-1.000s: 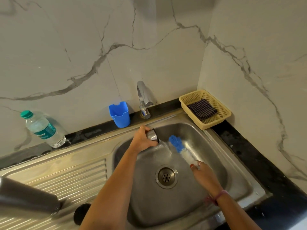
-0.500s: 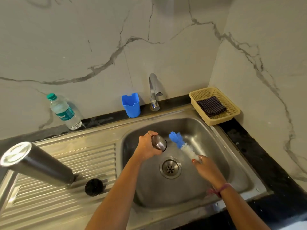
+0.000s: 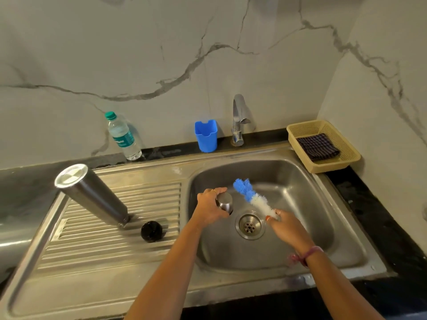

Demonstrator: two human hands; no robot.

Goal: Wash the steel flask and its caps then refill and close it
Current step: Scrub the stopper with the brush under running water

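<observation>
Holding steel cap (image 3: 224,202) in left hand (image 3: 211,207), fingers curled round it, over sink (image 3: 323,204) basin just left of drain (image 3: 250,224). Gripping brush (image 3: 250,197) handle in right hand (image 3: 287,226), bristle end blue, lower part white, pointing up-left toward cap but not touching it. A second ago cap was higher in basin, close under tap (image 3: 239,118), with water seeming to splash round it; now lowered toward drain, turned so closed top faces up toward camera, no water stream visible. Brush stayed in much the same angle and stayed out of cap across all three moments. Probably means rinse of this cap finished or nearly so, scrub either done or skipped, can't tell which. Steel flask (image 3: 92,196) standing upside down on ribbed draining board at left of sink, base up, likely already washed and draining. Black cap (image 3: 151,231) lying on draining board just beside flask mouth. Water bottle (image 3: 122,137) upright on worktop against wall, likely the refill source, untouched. Blue cup (image 3: 206,135) left of tap, basket (image 3: 346,144) with cloth (image 3: 317,147) on right. Refill and closing not yet started.
</observation>
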